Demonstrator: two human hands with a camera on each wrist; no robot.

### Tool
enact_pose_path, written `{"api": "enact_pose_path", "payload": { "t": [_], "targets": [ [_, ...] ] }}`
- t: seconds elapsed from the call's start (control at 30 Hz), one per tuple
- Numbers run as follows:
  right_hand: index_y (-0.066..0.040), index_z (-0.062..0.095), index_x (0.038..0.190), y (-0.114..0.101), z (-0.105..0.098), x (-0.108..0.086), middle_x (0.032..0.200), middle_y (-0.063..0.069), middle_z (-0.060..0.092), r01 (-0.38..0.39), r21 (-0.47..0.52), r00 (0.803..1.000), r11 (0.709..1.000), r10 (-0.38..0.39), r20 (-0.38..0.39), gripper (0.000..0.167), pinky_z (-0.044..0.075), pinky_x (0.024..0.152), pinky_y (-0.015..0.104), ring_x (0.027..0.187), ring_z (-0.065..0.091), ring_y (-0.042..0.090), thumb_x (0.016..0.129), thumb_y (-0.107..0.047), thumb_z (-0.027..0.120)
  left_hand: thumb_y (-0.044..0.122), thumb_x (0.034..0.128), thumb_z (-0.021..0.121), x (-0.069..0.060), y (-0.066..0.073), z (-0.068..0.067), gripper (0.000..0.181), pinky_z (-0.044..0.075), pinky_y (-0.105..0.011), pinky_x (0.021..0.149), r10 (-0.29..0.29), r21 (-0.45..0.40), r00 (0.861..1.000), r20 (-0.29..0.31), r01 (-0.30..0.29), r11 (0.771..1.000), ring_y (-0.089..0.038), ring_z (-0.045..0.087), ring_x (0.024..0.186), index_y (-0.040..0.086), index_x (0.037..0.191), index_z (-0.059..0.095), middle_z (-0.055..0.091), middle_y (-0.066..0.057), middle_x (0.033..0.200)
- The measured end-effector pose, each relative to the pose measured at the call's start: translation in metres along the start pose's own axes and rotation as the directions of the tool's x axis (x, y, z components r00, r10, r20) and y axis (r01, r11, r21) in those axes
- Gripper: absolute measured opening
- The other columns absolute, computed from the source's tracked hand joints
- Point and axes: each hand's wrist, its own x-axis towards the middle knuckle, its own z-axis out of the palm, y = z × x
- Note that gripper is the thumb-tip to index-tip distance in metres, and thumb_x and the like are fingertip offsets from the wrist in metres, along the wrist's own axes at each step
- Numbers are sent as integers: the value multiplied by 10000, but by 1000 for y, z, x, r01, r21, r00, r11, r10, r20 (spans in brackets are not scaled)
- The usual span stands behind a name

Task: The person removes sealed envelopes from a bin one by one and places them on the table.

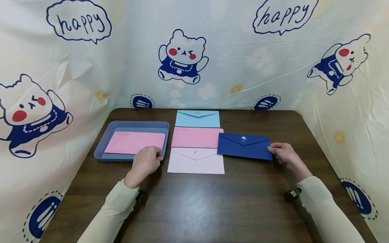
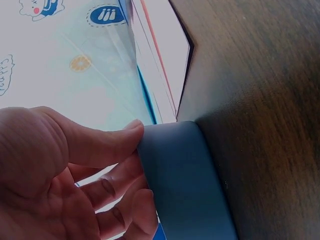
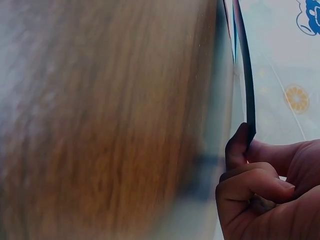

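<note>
My right hand (image 1: 284,153) pinches the right end of a dark blue envelope (image 1: 244,145) between thumb and fingers. The envelope's left end overlaps the edges of a pink envelope (image 1: 196,137) and a white envelope (image 1: 196,162). My left hand (image 1: 147,161) is at the front right corner of a blue-grey tray (image 1: 118,157), beside another pink envelope (image 1: 132,141) lying in it. In the left wrist view the thumb meets the tray's rim (image 2: 175,165). The wall partly hides the fingers, so whether they grip the envelope is unclear.
A light blue envelope (image 1: 197,118) lies at the back of the central column, behind the pink one. All of this is on a brown wooden table (image 1: 194,202). A printed curtain (image 1: 225,67) hangs along its back and sides.
</note>
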Motion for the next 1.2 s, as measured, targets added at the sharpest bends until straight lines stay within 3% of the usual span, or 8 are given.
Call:
{"api": "enact_pose_path", "payload": {
  "t": [0.3,0.63,0.9,1.2],
  "targets": [
    [59,566,1312,2,-8,-4,696,-63,461,-13,-12,1000,1000,13,-9,370,376,551,278,583,431,107,1097,-242,588,23,922,768,-1,-2,1,69,482,-375,557,-8,0,1000,2,8,1000,-251,554,664,58,863,768,647,-63,751],
    [66,593,1227,6,-15,-5,680,-68,459,5,-4,1000,1000,-5,-26,309,358,517,266,560,415,91,1086,-209,603,19,920,768,0,-2,0,74,482,-370,547,-13,-7,1000,5,13,1000,-256,557,675,69,864,769,661,-72,775],
    [124,540,1307,16,-19,-6,661,-86,450,-6,24,1000,1000,6,-2,373,334,485,247,513,367,60,1090,-176,586,24,920,770,0,-2,1,77,473,-363,545,-4,-18,1000,15,4,1000,-248,553,670,66,856,769,645,-58,751],
    [115,553,1312,15,-23,-5,665,-83,457,-11,-18,1000,1000,10,-24,368,343,494,251,528,385,66,1095,-181,575,22,920,768,1,-1,-2,59,484,-357,531,-10,-28,1000,22,11,1000,-253,556,664,58,873,770,645,-70,757]
  ]
}}
